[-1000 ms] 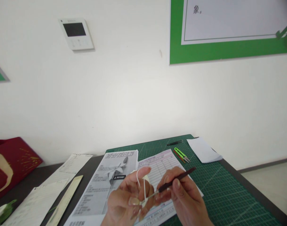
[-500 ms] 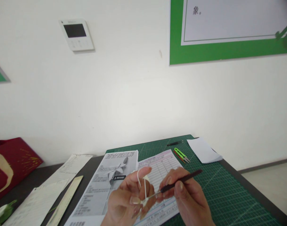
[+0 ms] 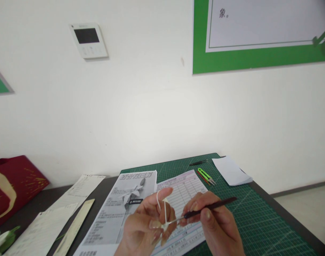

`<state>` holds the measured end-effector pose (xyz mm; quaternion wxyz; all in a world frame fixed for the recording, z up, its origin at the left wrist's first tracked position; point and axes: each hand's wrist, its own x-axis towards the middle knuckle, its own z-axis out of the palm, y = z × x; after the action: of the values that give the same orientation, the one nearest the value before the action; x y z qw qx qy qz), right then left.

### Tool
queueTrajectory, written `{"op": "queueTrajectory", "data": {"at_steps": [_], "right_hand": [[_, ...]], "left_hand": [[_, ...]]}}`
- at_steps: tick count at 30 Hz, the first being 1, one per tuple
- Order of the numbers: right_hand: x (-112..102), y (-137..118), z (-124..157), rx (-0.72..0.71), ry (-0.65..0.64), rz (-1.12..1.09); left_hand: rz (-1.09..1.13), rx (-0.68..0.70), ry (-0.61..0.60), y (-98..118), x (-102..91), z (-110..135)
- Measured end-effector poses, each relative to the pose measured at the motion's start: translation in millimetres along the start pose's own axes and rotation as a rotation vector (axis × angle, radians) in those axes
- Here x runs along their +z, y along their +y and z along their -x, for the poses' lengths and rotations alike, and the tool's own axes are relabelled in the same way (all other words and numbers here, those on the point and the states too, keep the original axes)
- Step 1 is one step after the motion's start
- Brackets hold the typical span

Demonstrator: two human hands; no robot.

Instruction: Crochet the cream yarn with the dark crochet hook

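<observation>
Left hand [image 3: 142, 229] pinching thread [image 3: 165, 212], right hand [image 3: 216, 227] holding tool [image 3: 211, 206], poster [image 3: 245, 59] "象"

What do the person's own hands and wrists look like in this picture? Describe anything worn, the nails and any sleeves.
The left hand and the right hand are both bare: no gloves, rings or watch show. The nails are fairly long, rounded and glossy, with no strong colour. No sleeve or cuff is visible before the wrists leave the bottom edge.

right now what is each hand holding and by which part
The right hand grips a thin dark tool near the front of its handle. The left hand pinches a white cord at its lower end.
</observation>
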<state>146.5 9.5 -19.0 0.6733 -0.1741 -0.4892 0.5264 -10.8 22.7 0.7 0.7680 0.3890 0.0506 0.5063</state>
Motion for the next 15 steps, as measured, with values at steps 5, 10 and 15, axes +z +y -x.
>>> {"op": "queueTrajectory", "data": {"at_steps": [5, 10, 15], "right_hand": [[6, -4, 1, -0.114, 0.017, 0.068], [9, 6, 3, -0.377, 0.051, 0.224], [5, 21, 2, -0.695, -0.066, 0.458]], "left_hand": [[-0.002, -0.034, 0.034, 2, -3.8, 1], [-0.041, -0.019, 0.118, 4, -3.3, 1], [-0.051, -0.021, 0.14, 1, -2.5, 1]]}}
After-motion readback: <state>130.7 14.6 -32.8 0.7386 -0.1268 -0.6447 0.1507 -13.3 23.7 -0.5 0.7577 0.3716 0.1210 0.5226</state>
